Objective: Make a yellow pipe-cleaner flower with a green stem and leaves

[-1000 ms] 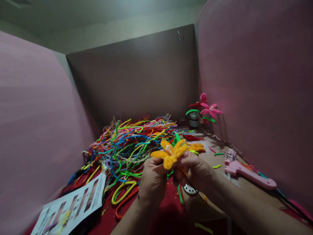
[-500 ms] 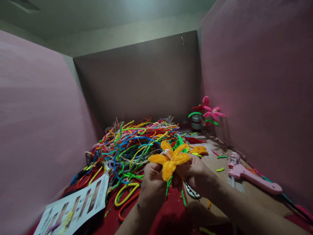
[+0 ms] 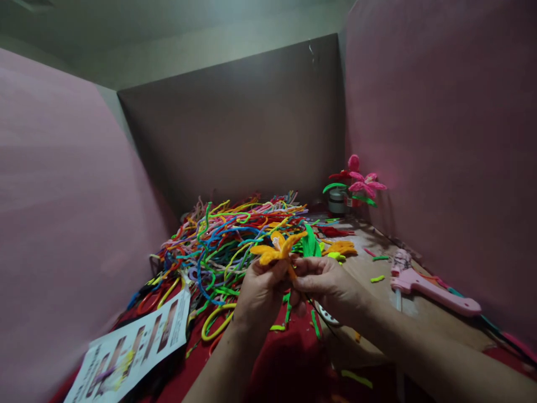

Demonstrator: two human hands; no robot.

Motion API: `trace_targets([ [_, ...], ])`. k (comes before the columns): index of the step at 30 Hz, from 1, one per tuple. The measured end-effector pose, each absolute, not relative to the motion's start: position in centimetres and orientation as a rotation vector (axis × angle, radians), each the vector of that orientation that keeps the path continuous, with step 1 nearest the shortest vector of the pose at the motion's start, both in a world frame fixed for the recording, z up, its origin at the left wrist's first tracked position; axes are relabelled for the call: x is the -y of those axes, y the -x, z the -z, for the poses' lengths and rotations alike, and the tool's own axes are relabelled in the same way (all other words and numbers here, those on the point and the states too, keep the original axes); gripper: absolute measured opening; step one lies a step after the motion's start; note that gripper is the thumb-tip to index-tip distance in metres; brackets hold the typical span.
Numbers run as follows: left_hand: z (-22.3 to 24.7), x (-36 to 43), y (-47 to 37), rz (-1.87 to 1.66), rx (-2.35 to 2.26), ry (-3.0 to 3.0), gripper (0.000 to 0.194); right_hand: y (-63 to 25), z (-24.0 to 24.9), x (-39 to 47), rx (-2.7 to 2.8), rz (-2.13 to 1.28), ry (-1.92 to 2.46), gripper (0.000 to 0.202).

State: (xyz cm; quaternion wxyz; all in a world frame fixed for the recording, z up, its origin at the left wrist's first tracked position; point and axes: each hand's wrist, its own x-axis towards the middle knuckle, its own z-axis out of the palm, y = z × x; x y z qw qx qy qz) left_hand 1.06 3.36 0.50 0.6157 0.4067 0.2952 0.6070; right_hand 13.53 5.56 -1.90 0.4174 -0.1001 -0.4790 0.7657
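Observation:
An orange pipe-cleaner flower (image 3: 274, 252) with a pale centre is held between both hands above the table. My left hand (image 3: 262, 285) pinches it just under the petals. The fingers of my right hand (image 3: 323, 280) are closed on its orange-wrapped stem, from which a thin dark wire runs down to the right. Behind my right hand rises a green fuzzy leaf (image 3: 311, 242). Orange petal pieces (image 3: 340, 248) lie beyond it on the board.
A big tangled heap of coloured pipe cleaners (image 3: 235, 235) fills the back left. To the right lies a pink glue gun (image 3: 436, 291). Pink flowers (image 3: 367, 183) stand by the right wall. A printed sheet (image 3: 134, 347) is at front left. Pink partitions enclose both sides.
The flower has tilted from facing me to side-on, so its stem now shows. Both hands have turned with it, and the right fingers have shifted onto the stem.

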Motion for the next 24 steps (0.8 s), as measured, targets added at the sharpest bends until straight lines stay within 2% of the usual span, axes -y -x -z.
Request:
trace_targets([
  [9,0.0,-4.5,-0.4,-1.37,-0.681,-0.926,0.014,-13.9,1.9,-5.8,1.243,-1.887,0.375,0.015],
  [13,-0.4,-5.0,1.0,-1.485,-0.648,-0.844,0.011,-15.6,0.2,-6.9,1.381,-1.47,0.586,0.021],
  [17,-0.9,-5.2,2.4,-1.412,-0.676,-0.831,0.016,-17.9,-0.9,-8.8,1.443,-1.069,0.855,0.018],
  [21,-0.8,-5.6,3.2,-1.244,-0.663,-0.855,0.017,-18.8,-0.5,-9.2,2.256,-0.908,1.034,0.01],
  [24,-0.3,-6.0,3.4,-1.213,-0.666,-0.854,0.016,-18.7,-0.2,-7.7,2.809,-0.494,1.099,0.006],
])
